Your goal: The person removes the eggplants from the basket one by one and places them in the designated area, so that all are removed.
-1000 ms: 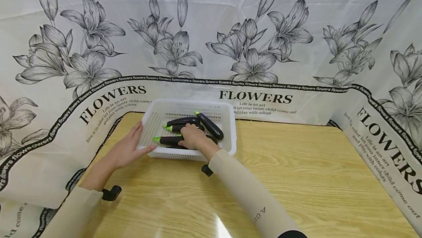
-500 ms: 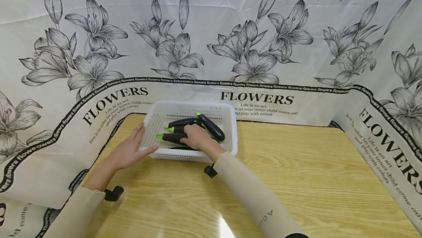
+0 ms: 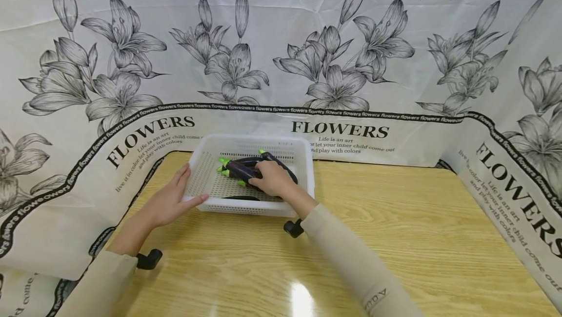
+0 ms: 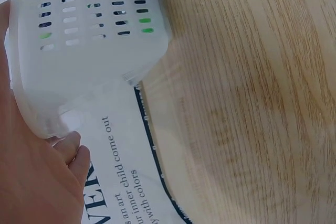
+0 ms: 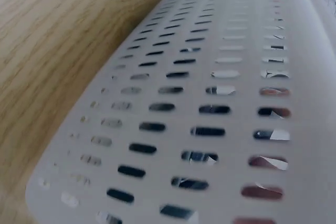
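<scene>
Inside a white perforated plastic basket [image 3: 310,175] lie several dark purple eggplants with green stem ends. My right hand [image 3: 274,179] reaches over the front rim and grips one eggplant [image 3: 239,169], which slants across others behind it. Another eggplant [image 3: 284,165] leans at the back right, and a dark one [image 3: 242,198] shows along the front wall. My left hand [image 3: 169,202] holds the basket's front left corner, thumb by the front rim and fingers along the left side. The right wrist view shows the slotted basket wall [image 5: 173,129], with the right hand mostly hidden behind it.
The basket stands near the back edge of a wood-grain table [image 3: 395,229]. A white cloth [image 3: 342,131] printed with flowers and lettering hangs behind and at both sides. Black wrist mounts [image 3: 149,259] sit at both sleeves.
My right hand has shifted slightly right and back, bringing the gripped eggplant from the front towards the others at the back. Bare basket floor now shows there. The left hand stays at the corner.
</scene>
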Tool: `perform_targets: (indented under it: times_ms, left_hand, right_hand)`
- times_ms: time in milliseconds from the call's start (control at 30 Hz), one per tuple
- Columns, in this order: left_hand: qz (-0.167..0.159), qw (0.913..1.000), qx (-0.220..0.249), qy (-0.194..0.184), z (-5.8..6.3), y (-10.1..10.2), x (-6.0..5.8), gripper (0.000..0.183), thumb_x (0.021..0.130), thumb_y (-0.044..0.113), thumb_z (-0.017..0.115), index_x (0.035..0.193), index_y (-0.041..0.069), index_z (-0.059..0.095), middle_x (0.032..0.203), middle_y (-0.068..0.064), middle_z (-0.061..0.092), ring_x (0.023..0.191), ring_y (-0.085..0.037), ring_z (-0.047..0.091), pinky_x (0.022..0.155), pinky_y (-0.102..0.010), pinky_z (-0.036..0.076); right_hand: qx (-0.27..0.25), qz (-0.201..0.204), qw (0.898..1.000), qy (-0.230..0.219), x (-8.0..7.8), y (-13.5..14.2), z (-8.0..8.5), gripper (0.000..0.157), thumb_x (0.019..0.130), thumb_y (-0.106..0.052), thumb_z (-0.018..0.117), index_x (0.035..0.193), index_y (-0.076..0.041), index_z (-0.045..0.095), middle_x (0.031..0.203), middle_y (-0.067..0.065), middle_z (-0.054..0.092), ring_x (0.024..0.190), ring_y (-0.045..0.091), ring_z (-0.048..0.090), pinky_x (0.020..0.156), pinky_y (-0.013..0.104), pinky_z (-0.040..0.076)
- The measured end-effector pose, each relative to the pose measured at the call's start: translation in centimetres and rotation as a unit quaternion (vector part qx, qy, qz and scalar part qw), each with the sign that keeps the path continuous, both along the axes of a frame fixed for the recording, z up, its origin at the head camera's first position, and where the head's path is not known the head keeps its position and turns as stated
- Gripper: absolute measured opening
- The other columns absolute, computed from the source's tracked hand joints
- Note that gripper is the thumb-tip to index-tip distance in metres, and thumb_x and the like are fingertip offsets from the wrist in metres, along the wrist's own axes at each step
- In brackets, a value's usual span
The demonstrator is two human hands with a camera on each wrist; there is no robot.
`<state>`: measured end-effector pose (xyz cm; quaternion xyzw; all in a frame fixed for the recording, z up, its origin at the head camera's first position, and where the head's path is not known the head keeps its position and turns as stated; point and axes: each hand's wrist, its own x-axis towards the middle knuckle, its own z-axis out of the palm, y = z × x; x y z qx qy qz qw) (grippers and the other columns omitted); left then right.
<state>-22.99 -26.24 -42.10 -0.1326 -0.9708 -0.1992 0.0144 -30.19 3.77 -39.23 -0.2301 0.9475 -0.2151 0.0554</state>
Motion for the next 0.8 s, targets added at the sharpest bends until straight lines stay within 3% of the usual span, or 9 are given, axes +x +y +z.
perform_targets:
  times_ms: [233,667,800]
  left_hand:
    - [0.001,1.0,0.003,0.001,-0.1,0.0,-0.1,0.105,0.099,0.068,0.048,0.162,-0.004,0.004,0.17,-0.022,0.001,0.148,-0.054,0.022,0.113,-0.068,0.031]
    - [0.0,0.9999,0.005,0.01,0.0,0.0,-0.4,0.105,0.099,0.068,0.049,0.162,-0.003,0.003,0.17,-0.022,0.001,0.148,-0.054,0.023,0.113,-0.068,0.031]
    - [0.001,0.9999,0.009,0.01,-0.3,0.0,-0.2,0.106,0.099,0.067,0.049,0.162,-0.003,0.003,0.17,-0.022,0.001,0.148,-0.054,0.023,0.113,-0.068,0.031]
  right_hand:
    - [-0.023,-0.009,0.999,-0.026,0.0,1.7,0.7,0.039,0.099,-0.034,0.068,0.124,-0.004,0.068,0.107,0.008,0.069,0.084,0.018,0.061,0.07,0.032,0.051]
    - [-0.072,-0.01,0.997,-0.036,1.3,4.7,3.0,0.04,0.093,-0.028,0.075,0.118,0.003,0.066,0.1,0.01,0.069,0.081,0.019,0.065,0.065,0.029,0.056]
    - [-0.081,-0.016,0.996,-0.035,1.9,5.4,3.3,0.041,0.091,-0.028,0.078,0.117,0.003,0.067,0.105,0.012,0.07,0.09,0.021,0.066,0.076,0.033,0.057]
